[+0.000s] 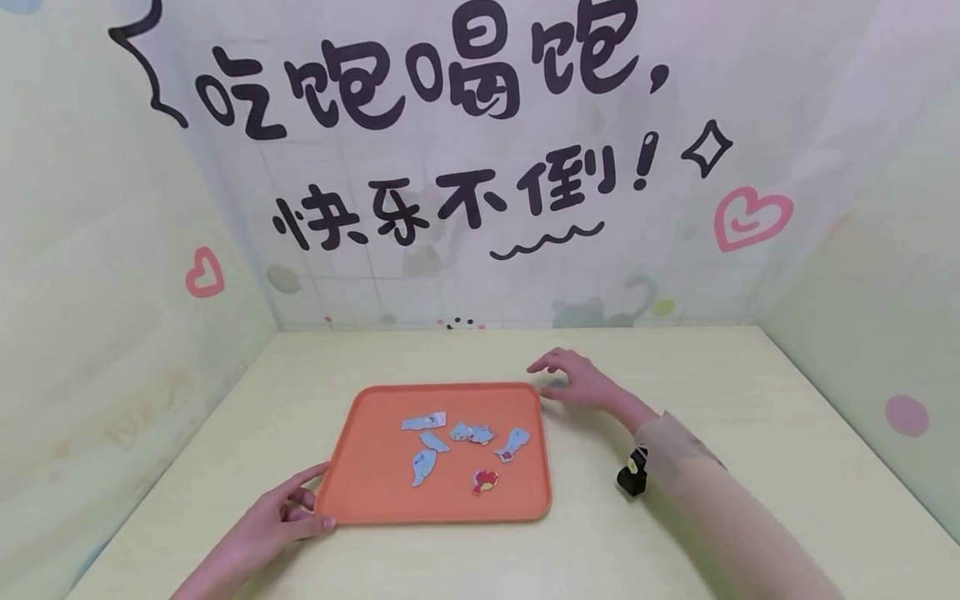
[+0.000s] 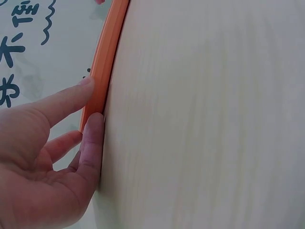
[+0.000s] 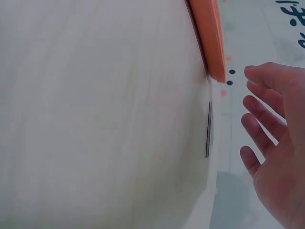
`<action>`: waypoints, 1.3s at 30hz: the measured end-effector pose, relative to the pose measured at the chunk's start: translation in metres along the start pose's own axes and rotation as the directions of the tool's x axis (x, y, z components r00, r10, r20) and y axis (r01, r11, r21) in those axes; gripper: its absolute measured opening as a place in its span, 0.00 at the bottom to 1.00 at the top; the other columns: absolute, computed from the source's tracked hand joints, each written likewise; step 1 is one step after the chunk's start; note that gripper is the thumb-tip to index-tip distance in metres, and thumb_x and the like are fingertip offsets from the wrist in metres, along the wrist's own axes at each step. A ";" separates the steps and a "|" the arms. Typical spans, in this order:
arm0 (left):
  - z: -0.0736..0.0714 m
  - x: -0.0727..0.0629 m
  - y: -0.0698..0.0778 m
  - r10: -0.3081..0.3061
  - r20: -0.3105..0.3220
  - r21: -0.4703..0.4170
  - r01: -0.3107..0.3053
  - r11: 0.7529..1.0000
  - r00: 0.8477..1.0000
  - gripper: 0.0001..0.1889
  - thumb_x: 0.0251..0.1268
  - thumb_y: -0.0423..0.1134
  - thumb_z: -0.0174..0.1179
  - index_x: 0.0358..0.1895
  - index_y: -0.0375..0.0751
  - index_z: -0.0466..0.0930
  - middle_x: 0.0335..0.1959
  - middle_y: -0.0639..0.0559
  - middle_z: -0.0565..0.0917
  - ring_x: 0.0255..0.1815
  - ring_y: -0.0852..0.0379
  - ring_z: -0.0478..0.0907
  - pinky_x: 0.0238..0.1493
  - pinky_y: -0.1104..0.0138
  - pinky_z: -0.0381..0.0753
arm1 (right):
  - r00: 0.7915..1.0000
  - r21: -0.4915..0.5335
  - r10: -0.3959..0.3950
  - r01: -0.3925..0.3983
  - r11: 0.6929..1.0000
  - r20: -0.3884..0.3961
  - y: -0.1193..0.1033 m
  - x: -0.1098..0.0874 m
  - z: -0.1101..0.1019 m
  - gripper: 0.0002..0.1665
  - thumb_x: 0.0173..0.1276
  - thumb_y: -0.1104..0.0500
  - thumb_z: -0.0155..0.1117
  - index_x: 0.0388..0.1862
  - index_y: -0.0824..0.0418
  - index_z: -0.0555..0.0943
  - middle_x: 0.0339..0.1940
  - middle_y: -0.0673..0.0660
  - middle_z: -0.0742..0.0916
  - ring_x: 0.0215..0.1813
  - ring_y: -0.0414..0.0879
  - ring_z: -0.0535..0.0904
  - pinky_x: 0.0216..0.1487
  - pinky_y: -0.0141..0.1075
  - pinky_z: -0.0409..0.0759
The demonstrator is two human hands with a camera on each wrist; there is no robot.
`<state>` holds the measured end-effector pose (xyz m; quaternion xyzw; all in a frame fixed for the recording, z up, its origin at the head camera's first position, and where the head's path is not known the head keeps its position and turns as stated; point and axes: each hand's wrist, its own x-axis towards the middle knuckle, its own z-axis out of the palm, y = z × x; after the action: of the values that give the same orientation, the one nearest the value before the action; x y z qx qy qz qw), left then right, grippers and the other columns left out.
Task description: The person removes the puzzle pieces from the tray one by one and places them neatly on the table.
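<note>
Pale table (image 1: 450, 562), lettered backdrop (image 1: 480, 150) | left grip (image 1: 272, 518): holding orange tray (image 1: 375, 492) | right grip (image 1: 583, 382): released, near tray

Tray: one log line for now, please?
left hand touches orange tray; right hand near tray's far right corner; torn pieces lie on tray

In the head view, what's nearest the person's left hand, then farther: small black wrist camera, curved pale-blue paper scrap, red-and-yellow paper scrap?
1. Curved pale-blue paper scrap: left of the red-and-yellow one.
2. Red-and-yellow paper scrap: towards the tray's front right.
3. Small black wrist camera: right of the orange rectangular tray.
</note>
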<state>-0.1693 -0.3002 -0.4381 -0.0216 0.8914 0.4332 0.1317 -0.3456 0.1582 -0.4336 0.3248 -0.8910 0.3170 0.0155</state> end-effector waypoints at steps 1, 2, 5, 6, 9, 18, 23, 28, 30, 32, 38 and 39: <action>0.000 0.000 0.000 0.003 0.001 0.001 -0.003 1.000 1.000 0.45 0.58 0.43 0.71 0.77 0.41 0.56 0.44 0.48 0.78 0.33 0.62 0.69 0.35 0.70 0.69 | 1.000 0.008 -0.009 0.009 1.000 -0.004 -0.004 0.000 0.001 0.21 0.67 0.60 0.66 0.59 0.60 0.80 0.58 0.58 0.83 0.57 0.58 0.77 0.60 0.55 0.71; 0.000 0.000 0.000 0.005 0.001 0.000 -0.005 1.000 1.000 0.45 0.58 0.42 0.71 0.77 0.41 0.56 0.44 0.47 0.78 0.33 0.62 0.69 0.36 0.71 0.69 | 1.000 0.009 -0.022 0.022 1.000 -0.008 -0.008 -0.001 0.003 0.21 0.67 0.60 0.67 0.59 0.59 0.81 0.57 0.58 0.83 0.57 0.57 0.77 0.60 0.54 0.71; -0.001 0.000 0.001 0.012 0.003 0.003 -0.012 1.000 1.000 0.45 0.59 0.43 0.71 0.77 0.40 0.56 0.44 0.47 0.78 0.32 0.62 0.69 0.35 0.71 0.68 | 0.999 0.019 -0.054 0.054 0.998 -0.007 -0.021 -0.004 0.006 0.21 0.66 0.60 0.67 0.58 0.58 0.81 0.56 0.56 0.84 0.57 0.54 0.77 0.60 0.52 0.68; -0.001 0.000 0.001 0.012 0.003 0.001 -0.012 1.000 1.000 0.45 0.58 0.43 0.71 0.77 0.40 0.56 0.44 0.47 0.78 0.32 0.62 0.69 0.35 0.71 0.69 | 0.998 0.020 -0.064 0.064 0.998 -0.002 -0.025 -0.005 0.008 0.21 0.66 0.60 0.68 0.58 0.58 0.81 0.56 0.56 0.85 0.57 0.54 0.76 0.60 0.52 0.67; -0.001 0.000 0.002 0.012 0.004 -0.004 -0.012 1.000 1.000 0.45 0.58 0.43 0.71 0.77 0.40 0.56 0.44 0.47 0.78 0.32 0.62 0.69 0.35 0.71 0.68 | 0.995 0.003 -0.093 0.093 0.996 0.025 -0.038 -0.010 0.011 0.21 0.65 0.59 0.68 0.58 0.56 0.82 0.56 0.54 0.85 0.57 0.52 0.76 0.58 0.52 0.65; 0.000 -0.002 0.002 0.025 0.013 -0.014 -0.025 1.000 1.000 0.45 0.59 0.42 0.70 0.77 0.39 0.56 0.43 0.46 0.78 0.30 0.63 0.69 0.33 0.71 0.69 | 0.987 -0.070 -0.101 0.110 0.991 0.124 -0.052 -0.021 0.024 0.21 0.65 0.55 0.69 0.57 0.51 0.82 0.59 0.47 0.84 0.60 0.48 0.72 0.60 0.52 0.60; 0.000 -0.002 -0.001 0.036 0.013 0.001 -0.036 0.999 0.999 0.45 0.59 0.41 0.70 0.77 0.38 0.56 0.43 0.47 0.78 0.31 0.63 0.69 0.35 0.71 0.68 | 0.985 -0.107 -0.073 0.090 0.990 0.158 -0.054 -0.023 0.029 0.19 0.65 0.56 0.69 0.56 0.49 0.84 0.58 0.47 0.84 0.59 0.48 0.72 0.60 0.54 0.59; 0.000 -0.002 -0.002 0.035 0.010 0.004 -0.035 0.999 0.999 0.45 0.59 0.41 0.70 0.77 0.37 0.56 0.43 0.47 0.78 0.32 0.63 0.69 0.35 0.71 0.68 | 0.977 -0.140 -0.024 0.055 0.989 0.210 -0.053 -0.021 0.032 0.17 0.65 0.56 0.70 0.53 0.47 0.85 0.55 0.46 0.85 0.58 0.47 0.71 0.58 0.52 0.60; 0.000 -0.001 -0.002 0.036 0.012 0.004 -0.036 0.999 0.999 0.45 0.59 0.41 0.70 0.77 0.37 0.56 0.43 0.46 0.78 0.32 0.63 0.69 0.35 0.71 0.68 | 0.976 -0.148 -0.027 0.060 0.987 0.217 -0.052 -0.020 0.033 0.17 0.64 0.57 0.70 0.52 0.48 0.85 0.54 0.47 0.85 0.57 0.48 0.71 0.58 0.52 0.60; 0.000 0.000 -0.002 0.037 0.011 0.004 -0.037 0.999 0.999 0.45 0.59 0.41 0.70 0.77 0.38 0.55 0.43 0.47 0.78 0.32 0.63 0.69 0.34 0.71 0.68 | 0.975 -0.155 -0.032 0.067 0.986 0.219 -0.052 -0.020 0.033 0.16 0.64 0.57 0.71 0.51 0.48 0.85 0.53 0.47 0.85 0.57 0.48 0.71 0.59 0.53 0.60; -0.001 0.001 -0.002 0.029 0.013 -0.010 -0.029 1.000 1.000 0.45 0.59 0.41 0.70 0.77 0.38 0.55 0.43 0.46 0.78 0.32 0.63 0.69 0.34 0.71 0.69 | 0.972 -0.172 -0.063 0.104 0.980 0.224 -0.055 -0.018 0.032 0.13 0.64 0.58 0.71 0.47 0.48 0.87 0.49 0.47 0.86 0.56 0.47 0.72 0.58 0.52 0.60; -0.001 0.001 -0.002 0.028 0.013 -0.013 -0.028 1.000 1.000 0.45 0.59 0.41 0.70 0.77 0.38 0.55 0.43 0.46 0.77 0.32 0.63 0.69 0.34 0.71 0.69 | 0.972 -0.179 -0.067 0.109 0.978 0.227 -0.056 -0.018 0.032 0.12 0.64 0.58 0.71 0.47 0.48 0.87 0.48 0.47 0.85 0.56 0.47 0.72 0.57 0.52 0.61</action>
<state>-0.1702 -0.3019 -0.4396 -0.0072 0.8880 0.4406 0.1312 -0.2929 0.1177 -0.4323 0.3939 -0.8981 0.1919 -0.0380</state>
